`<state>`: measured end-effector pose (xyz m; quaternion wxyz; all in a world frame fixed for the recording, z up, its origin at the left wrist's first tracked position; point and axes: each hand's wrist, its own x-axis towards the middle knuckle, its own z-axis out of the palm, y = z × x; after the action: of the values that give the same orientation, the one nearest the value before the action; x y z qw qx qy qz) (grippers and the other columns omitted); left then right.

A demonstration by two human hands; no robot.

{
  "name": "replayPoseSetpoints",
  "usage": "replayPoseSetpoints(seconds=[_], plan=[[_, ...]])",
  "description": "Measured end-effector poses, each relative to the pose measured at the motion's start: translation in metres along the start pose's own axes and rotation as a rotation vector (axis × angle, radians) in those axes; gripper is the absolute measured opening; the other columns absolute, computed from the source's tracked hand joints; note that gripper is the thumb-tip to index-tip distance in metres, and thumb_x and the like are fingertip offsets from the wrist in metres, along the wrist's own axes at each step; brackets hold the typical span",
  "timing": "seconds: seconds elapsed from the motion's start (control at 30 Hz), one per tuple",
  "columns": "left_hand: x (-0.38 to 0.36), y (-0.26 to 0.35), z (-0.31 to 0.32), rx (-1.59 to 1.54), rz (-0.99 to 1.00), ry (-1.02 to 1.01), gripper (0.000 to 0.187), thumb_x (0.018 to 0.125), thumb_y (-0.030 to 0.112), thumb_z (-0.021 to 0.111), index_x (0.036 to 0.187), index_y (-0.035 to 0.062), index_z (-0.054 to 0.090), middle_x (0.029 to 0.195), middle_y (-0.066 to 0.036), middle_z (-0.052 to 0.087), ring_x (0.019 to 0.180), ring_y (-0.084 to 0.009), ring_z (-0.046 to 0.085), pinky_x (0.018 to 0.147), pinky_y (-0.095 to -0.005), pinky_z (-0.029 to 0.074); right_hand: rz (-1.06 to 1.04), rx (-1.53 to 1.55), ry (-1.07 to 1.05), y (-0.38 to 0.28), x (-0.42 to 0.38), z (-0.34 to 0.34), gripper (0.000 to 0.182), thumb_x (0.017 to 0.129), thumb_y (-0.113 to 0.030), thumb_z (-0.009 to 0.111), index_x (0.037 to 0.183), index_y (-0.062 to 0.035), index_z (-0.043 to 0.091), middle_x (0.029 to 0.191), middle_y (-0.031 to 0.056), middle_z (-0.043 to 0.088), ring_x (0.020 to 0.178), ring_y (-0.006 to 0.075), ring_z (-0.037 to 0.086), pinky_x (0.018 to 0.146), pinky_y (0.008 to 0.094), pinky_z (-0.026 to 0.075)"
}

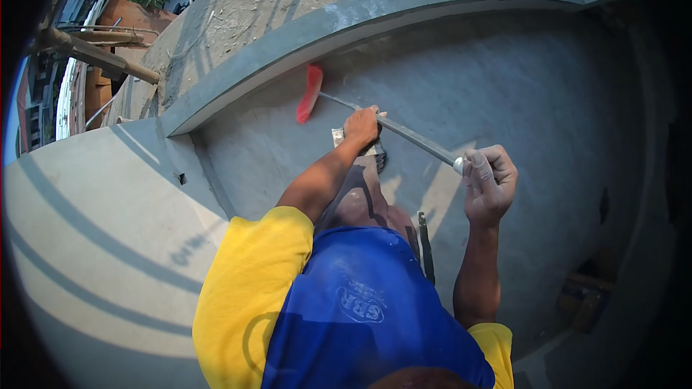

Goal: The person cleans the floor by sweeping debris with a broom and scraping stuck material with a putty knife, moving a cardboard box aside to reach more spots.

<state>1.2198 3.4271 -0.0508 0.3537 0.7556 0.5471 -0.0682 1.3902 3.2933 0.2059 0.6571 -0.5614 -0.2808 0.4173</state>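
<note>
A long grey metal-handled broom (404, 133) with red bristles reaches the grey concrete floor's (519, 86) curved raised edge; left hand (360, 126) grip clamps mid-handle, right hand (489, 181) grip its end.

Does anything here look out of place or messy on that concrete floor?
Nothing is clearly wrong. The left hand and right hand grip the broom by its long handle. A small pale scrap lies on the grey floor beside the left hand; what it is cannot be told.
</note>
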Motion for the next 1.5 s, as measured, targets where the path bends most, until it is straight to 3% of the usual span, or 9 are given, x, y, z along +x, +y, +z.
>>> replayPoseSetpoints(seconds=[0.27,0.57,0.73,0.8,0.83,1.0,1.17,1.3,1.5], plan=[[0.052,0.098,-0.002,0.008,0.12,-0.125,0.03,0.096,0.035,0.053,0.101,0.0103,0.068,0.099,-0.02,0.069,0.1,-0.038,0.065,0.085,-0.0469,0.051,-0.104,0.032,0.25,-0.035,0.045,-0.056,0.015,0.093,-0.007,0.058,0.08,-0.0006,0.059,0.051,-0.0055,0.036,0.047,0.0044,0.032,0.054,0.0227,0.035],[0.117,0.168,0.005,0.041,0.179,-0.217,0.023,0.094,0.024,0.053,0.1,0.0085,0.069,0.099,-0.019,0.07,0.098,-0.0369,0.066,0.083,-0.0452,0.053,-0.047,0.068,0.365,-0.059,0.121,-0.107,0.016,0.094,-0.007,0.056,0.079,-0.0044,0.056,0.049,-0.0055,0.034,0.046,0.0049,0.03,0.061,0.0245,0.035],[0.143,0.222,0.023,0.02,0.273,-0.252,0.033,0.096,0.036,0.052,0.099,0.0076,0.068,0.093,-0.021,0.069,0.093,-0.0402,0.066,0.079,-0.0493,0.051,-0.053,0.022,0.42,-0.084,0.136,-0.138,0.017,0.095,-0.008,0.053,0.078,-0.0045,0.054,0.049,-0.0057,0.033,0.046,0.0051,0.03,0.062,0.0249,0.035],[0.144,0.257,0.023,0.05,0.361,-0.33,0.022,0.084,0.013,0.054,0.098,0.0076,0.07,0.096,-0.018,0.07,0.096,-0.0357,0.067,0.081,-0.046,0.054,-0.073,0.002,0.431,-0.104,0.135,-0.15,0.018,0.096,-0.008,0.051,0.079,-0.0046,0.054,0.049,-0.0058,0.032,0.046,0.0052,0.03,0.063,0.0254,0.036],[0.144,0.271,0.022,0.002,0.424,-0.327,0.026,0.092,0.029,0.055,0.098,0.0074,0.067,0.09,-0.022,0.069,0.091,-0.0407,0.066,0.077,-0.05,0.052,-0.124,-0.028,0.41,-0.118,0.137,-0.155,0.017,0.096,-0.008,0.05,0.079,-0.0048,0.053,0.049,-0.0058,0.032,0.046,0.0054,0.031,0.066,0.0263,0.036],[0.136,0.325,0.004,0.062,0.549,-0.329,0.024,0.088,0.025,0.055,0.1,0.0073,0.066,0.089,-0.025,0.068,0.09,-0.0417,0.066,0.076,-0.051,0.052,-0.287,0.033,0.321,-0.171,0.12,-0.192,0.015,0.097,-0.007,0.045,0.083,-0.0065,0.051,0.045,-0.0057,0.025,0.047,0.0068,0.035,0.074,0.0318,0.037],[0.169,0.305,0.02,0.219,0.467,-0.339,0.024,0.084,0.019,0.054,0.1,0.0079,0.068,0.095,-0.022,0.069,0.094,-0.0371,0.067,0.078,-0.0484,0.054,-0.108,0.034,0.547,-0.09,0.128,-0.193,0.014,0.093,-0.003,0.05,0.08,-0.0017,0.052,0.053,-0.0008,0.041,0.049,0.007,0.034,0.067,0.0301,0.04],[0.144,0.322,0.057,0.257,0.468,-0.501,0.025,0.084,0.02,0.054,0.102,0.01,0.068,0.096,-0.02,0.07,0.095,-0.0365,0.068,0.079,-0.0479,0.054,0.013,-0.02,0.659,-0.104,0.089,-0.205,0.012,0.091,-0.002,0.052,0.08,-0.0004,0.053,0.056,0.0012,0.045,0.05,0.0081,0.036,0.065,0.0292,0.039],[0.097,0.446,0.078,0.168,0.741,-0.452,0.02,0.084,0.02,0.056,0.095,0.009,0.068,0.081,-0.018,0.069,0.079,-0.0369,0.069,0.068,-0.0481,0.054,-0.325,-0.052,0.506,-0.194,0.057,-0.283,0.006,0.091,-0.01,0.058,0.091,-0.0047,0.057,0.058,-0.0016,0.044,0.057,0.0083,0.043,0.082,0.036,0.038]])
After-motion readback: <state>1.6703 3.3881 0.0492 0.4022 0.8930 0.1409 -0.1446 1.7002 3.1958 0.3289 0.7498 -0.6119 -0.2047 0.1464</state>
